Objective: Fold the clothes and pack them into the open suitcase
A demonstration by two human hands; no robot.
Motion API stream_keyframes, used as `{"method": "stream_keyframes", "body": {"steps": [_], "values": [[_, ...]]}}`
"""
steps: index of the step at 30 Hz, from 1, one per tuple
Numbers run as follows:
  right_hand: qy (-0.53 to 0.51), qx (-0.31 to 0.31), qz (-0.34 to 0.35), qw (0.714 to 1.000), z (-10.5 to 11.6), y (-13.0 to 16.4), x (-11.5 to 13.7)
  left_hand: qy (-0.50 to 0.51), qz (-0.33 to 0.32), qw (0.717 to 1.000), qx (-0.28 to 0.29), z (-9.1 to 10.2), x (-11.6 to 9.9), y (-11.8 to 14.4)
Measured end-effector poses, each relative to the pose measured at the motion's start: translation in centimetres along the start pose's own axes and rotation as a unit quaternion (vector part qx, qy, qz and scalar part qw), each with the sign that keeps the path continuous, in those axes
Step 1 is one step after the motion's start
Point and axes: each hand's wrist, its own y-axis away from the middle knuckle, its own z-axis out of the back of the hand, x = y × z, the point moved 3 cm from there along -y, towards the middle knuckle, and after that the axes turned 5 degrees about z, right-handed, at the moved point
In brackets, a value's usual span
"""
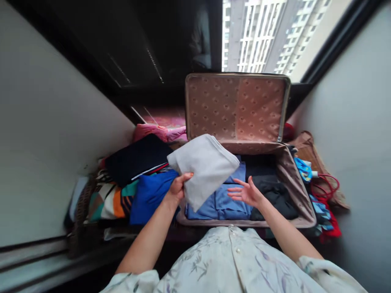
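Observation:
A folded white cloth (204, 167), perhaps a garment, is gripped at its lower left edge by my left hand (179, 186). It is held up over the left part of an open suitcase (293, 183) with a pinkish lining. To the right of the cloth, my right hand (245, 192) is open, fingers spread and pointing left, with nothing in it. Below both hands, folded blue clothes (227, 203) lie in the suitcase's left and middle part. Dark clothes (275, 197) fill its right side. The white cloth hides part of the suitcase's left side.
Left of the suitcase lie a bright blue garment (152, 191), a dark navy garment (140, 156) and a multicoloured striped one (111, 201). The raised suitcase lid (238, 108) leans by the window. At right are a brown bag (308, 152) and a red cord (331, 183). Walls stand on both sides.

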Motion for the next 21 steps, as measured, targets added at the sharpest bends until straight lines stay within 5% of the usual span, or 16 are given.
{"method": "stream_keyframes", "body": {"steps": [5,8,12,16,19,21], "values": [[0.028,-0.010,0.023,0.999,2.5,0.5,1.1,-0.132,0.168,0.974,0.072,-3.4,10.2,-1.1],[0.088,-0.075,-0.005,0.993,5.7,2.0,0.4,-0.147,0.204,0.960,0.122,-4.9,13.8,-3.0],[0.126,-0.153,0.076,0.977,10.2,3.9,2.8,-0.173,0.196,0.951,0.163,-9.1,14.9,-6.7],[0.205,-0.192,0.169,0.945,15.9,4.2,8.5,-0.210,0.108,0.953,0.189,-16.5,13.9,-12.4],[0.301,-0.234,0.196,0.903,21.1,3.0,11.7,-0.250,0.055,0.948,0.188,-21.8,14.3,-17.3],[0.385,-0.298,0.173,0.856,24.5,1.8,12.1,-0.322,0.034,0.937,0.132,-24.0,15.6,-20.3]]}}
